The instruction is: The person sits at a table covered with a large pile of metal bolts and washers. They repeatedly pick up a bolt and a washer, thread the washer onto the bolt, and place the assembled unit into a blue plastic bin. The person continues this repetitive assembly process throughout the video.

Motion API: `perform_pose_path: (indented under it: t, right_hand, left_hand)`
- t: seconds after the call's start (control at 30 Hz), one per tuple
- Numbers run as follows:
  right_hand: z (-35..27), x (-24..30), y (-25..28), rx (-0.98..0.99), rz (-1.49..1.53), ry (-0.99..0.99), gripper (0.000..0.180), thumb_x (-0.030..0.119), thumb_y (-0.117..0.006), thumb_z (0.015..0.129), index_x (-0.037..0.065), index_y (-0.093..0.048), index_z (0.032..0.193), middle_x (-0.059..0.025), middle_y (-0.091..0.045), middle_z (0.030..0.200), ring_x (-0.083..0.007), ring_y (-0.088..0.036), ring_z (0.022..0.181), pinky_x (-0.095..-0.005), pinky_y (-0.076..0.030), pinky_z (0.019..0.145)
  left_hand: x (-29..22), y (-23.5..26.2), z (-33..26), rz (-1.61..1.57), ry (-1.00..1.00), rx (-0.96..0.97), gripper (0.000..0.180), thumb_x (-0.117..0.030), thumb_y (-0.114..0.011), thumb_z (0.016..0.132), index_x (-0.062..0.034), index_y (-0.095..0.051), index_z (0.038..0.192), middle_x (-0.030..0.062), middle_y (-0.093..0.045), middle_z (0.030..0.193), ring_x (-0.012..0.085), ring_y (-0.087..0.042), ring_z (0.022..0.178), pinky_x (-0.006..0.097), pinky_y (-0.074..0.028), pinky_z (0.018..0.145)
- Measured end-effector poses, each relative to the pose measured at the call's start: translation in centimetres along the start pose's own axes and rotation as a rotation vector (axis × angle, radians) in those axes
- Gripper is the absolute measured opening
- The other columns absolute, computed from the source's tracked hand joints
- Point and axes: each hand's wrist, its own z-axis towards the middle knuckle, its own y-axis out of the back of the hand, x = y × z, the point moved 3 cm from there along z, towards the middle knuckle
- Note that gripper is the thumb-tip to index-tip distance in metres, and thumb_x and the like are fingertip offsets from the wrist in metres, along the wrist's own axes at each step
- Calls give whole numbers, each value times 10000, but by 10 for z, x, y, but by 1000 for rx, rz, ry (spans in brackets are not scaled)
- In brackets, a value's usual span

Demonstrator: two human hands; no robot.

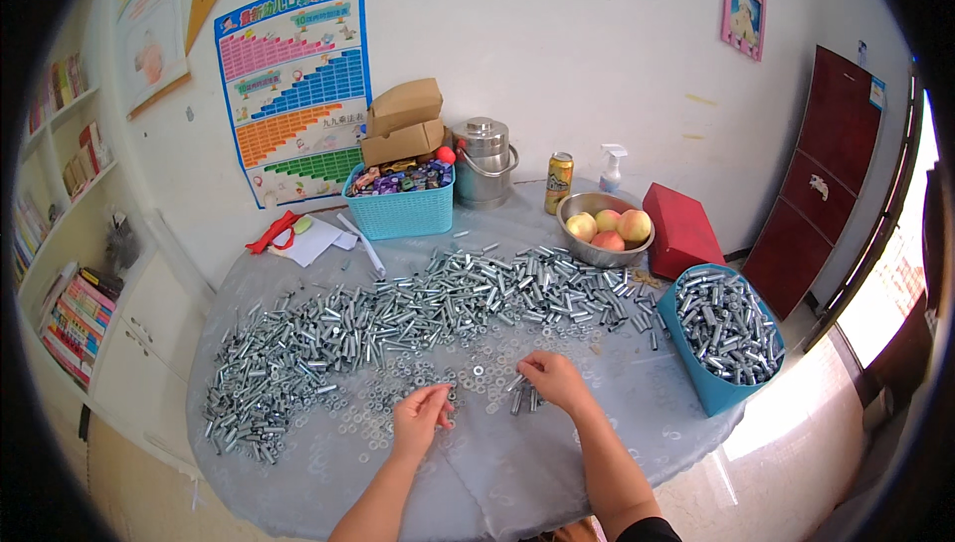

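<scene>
My left hand (422, 417) is low over the near part of the table, its fingertips pinched together among loose washers (376, 411). Whatever lies between those fingertips is too small to make out. To its right, my right hand (553, 379) has thumb and fingers closed on a small metal bolt (514, 383) that juts out to the left. Just below the right fingers, a few short metal sleeves (517, 403) lie on the cloth. A wide heap of silvery bolts and sleeves (398, 313) curves across the table beyond both hands.
A blue bin (711, 398) full of metal sleeves stands at the right edge. Behind the heap are a turquoise basket (403, 216), a steel canister (483, 159), a yellow can (559, 184), a spray bottle (611, 169), a bowl of fruit (597, 254) and a red box (684, 231).
</scene>
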Motion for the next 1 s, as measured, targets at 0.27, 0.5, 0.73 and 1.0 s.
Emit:
perform_pose_path:
  t: [0.27,0.5,0.73,1.0]
  right_hand:
    - [11,-26,21,-181,-39,140,173,145,-632,732,20,-641,851,-127,-624,822,-294,-578,813,-359,-459,730]
    - [17,-87,76,-891,-348,-4,381,88,-641,700,94,-569,1074,-149,-482,1199,-350,-430,1101,-445,-357,893]
    - [32,-109,65,-669,-525,-86,449,123,-604,734,109,-519,1175,-147,-428,1275,-329,-328,1220,-484,-266,976]
    - [32,-114,62,-585,-548,25,421,73,-541,766,120,-525,1184,-126,-429,1283,-323,-346,1210,-459,-255,991]
  left_hand:
    - [-2,5,5,11,-10,-38,183,-105,-520,871,26,-615,957,56,-590,685,65,-503,479,208,-462,448]
    - [-23,18,17,46,-32,-56,176,-97,-511,872,18,-612,959,64,-592,695,71,-501,471,208,-455,435]
    - [-33,29,20,82,3,-74,168,-97,-533,862,14,-613,960,67,-600,711,74,-499,478,206,-450,453]
    - [-12,87,53,720,-316,-230,135,-104,-609,785,-2,-640,868,101,-615,726,155,-543,554,272,-450,538]
